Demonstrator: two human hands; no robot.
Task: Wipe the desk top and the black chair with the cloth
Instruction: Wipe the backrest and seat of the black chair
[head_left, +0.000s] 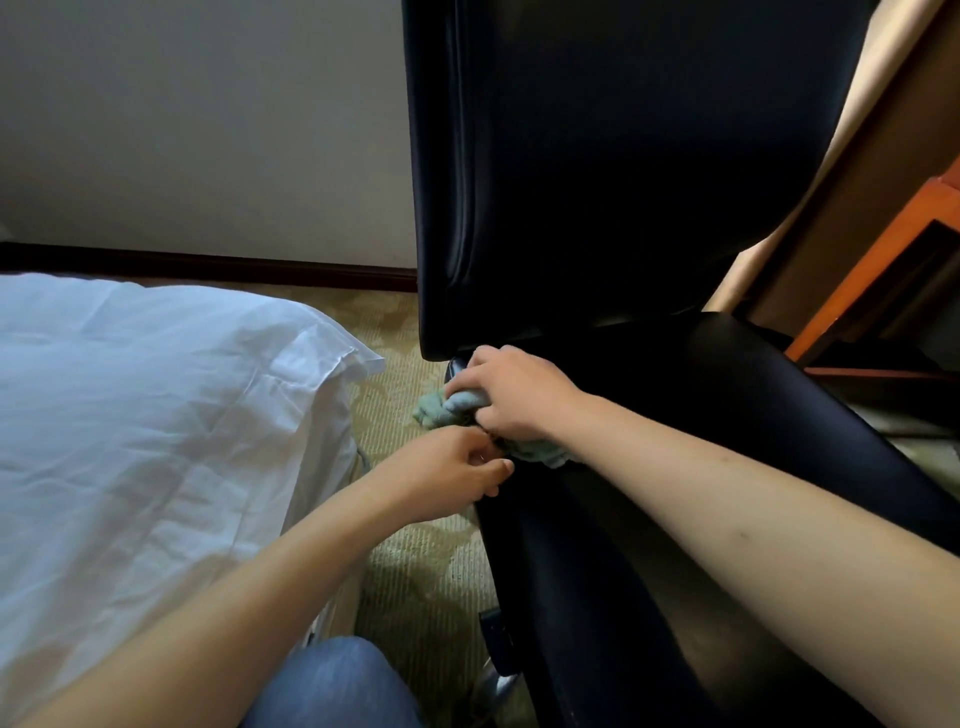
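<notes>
The black chair (649, 182) fills the right half of the view, its tall backrest upright and its glossy seat running toward me. A crumpled pale green cloth (441, 408) lies on the seat's left rear corner, just below the backrest. My right hand (511, 392) is closed over the cloth and presses it onto the seat. My left hand (452, 470) sits just below, at the seat's left edge, with its fingers curled in beside the cloth's lower part; whether it pinches the cloth or the seat edge is hidden.
A bed with white bedding (156, 441) takes up the left side, close to the chair. Patterned green carpet (410, 587) shows in the narrow gap between them. An orange wooden desk (883, 280) stands behind the chair at right. A grey wall with dark skirting is behind.
</notes>
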